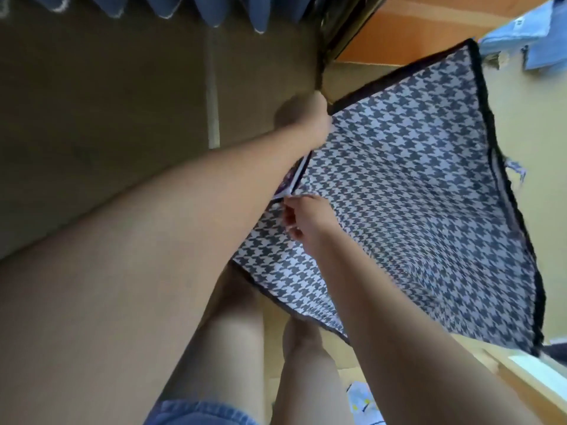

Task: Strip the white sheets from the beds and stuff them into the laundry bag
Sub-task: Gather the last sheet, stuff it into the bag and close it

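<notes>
A large flat laundry bag [414,185] in a black-and-white houndstooth print with dark trim hangs in front of me, spread wide. My left hand [310,118] grips its upper left corner by the dark edge. Lower down, my right hand [302,216] pinches the bag's left edge beside a white label. No white sheet is in view.
A brown wall or panel [122,102] fills the left side, with blue fringed cloth [184,7] hanging along the top. Orange wood [414,32] and light blue fabric [527,35] lie at the upper right. My bare legs [239,348] stand on a yellowish floor below.
</notes>
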Demonstrator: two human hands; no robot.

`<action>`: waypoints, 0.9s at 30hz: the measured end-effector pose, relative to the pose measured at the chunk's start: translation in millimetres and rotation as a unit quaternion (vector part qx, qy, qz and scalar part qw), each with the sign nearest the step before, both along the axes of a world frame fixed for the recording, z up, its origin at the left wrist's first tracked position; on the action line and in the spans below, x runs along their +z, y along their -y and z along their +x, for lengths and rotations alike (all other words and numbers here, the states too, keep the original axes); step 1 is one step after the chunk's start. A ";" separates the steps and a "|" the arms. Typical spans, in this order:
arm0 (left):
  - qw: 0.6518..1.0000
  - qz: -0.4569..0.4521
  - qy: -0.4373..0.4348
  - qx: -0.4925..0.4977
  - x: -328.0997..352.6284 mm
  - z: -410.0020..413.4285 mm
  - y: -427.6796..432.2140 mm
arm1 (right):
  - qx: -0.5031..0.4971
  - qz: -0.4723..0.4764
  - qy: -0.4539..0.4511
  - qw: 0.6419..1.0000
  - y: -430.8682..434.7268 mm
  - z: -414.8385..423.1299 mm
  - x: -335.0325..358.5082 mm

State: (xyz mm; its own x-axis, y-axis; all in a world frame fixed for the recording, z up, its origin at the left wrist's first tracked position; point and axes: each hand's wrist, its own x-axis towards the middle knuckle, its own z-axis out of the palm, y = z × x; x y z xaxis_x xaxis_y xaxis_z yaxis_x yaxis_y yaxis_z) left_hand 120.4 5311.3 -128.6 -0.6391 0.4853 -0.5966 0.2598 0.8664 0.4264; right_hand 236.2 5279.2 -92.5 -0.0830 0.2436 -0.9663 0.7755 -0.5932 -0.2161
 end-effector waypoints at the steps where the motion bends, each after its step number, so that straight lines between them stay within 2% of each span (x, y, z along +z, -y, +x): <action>1: 0.999 0.010 0.023 0.025 -1.1 -10.3 -1.0 | -0.029 -0.003 -0.005 1.000 4.7 0.5 1.3; 3: 0.994 0.020 0.104 0.024 2.9 -19.4 3.0 | -0.059 0.013 -0.001 0.998 7.4 2.6 1.2; 4: 0.989 0.001 0.145 -0.010 7.8 -17.7 8.0 | -0.042 0.031 0.007 0.999 6.7 5.6 -0.1; 7: 0.954 -0.136 0.226 -0.146 14.9 7.9 34.8 | 0.049 0.097 0.017 0.994 5.1 14.9 -5.7; 9: 0.952 -0.160 0.210 -0.158 9.5 29.1 52.1 | 0.091 0.111 0.015 0.990 5.9 17.5 -5.3; 15: 0.991 -0.099 0.068 -0.057 -1.9 53.1 53.0 | 0.276 0.142 0.049 0.949 10.7 19.4 1.2; 18: 0.996 -0.075 0.044 0.014 -4.4 50.9 55.4 | 0.362 0.190 0.053 0.911 14.0 16.0 15.7; 20: 0.997 -0.044 0.056 0.026 -4.5 57.6 62.0 | 0.392 0.213 0.065 0.893 15.3 20.9 17.2; 24: 0.973 0.019 0.231 0.010 3.2 78.0 84.9 | 0.353 0.191 0.118 0.908 25.1 46.5 11.3; 27: 0.953 -0.008 0.302 0.002 2.3 96.7 111.2 | 0.214 0.157 0.062 0.962 35.7 61.8 0.6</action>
State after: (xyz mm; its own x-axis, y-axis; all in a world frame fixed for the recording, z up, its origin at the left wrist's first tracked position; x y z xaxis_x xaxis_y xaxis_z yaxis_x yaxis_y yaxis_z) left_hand 217.1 5200.1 -126.4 -0.1787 0.4716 -0.8635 -0.0314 0.8745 0.4840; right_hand 298.1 5243.5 -91.9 -0.1295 0.4947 -0.8594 0.9657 -0.1337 -0.2225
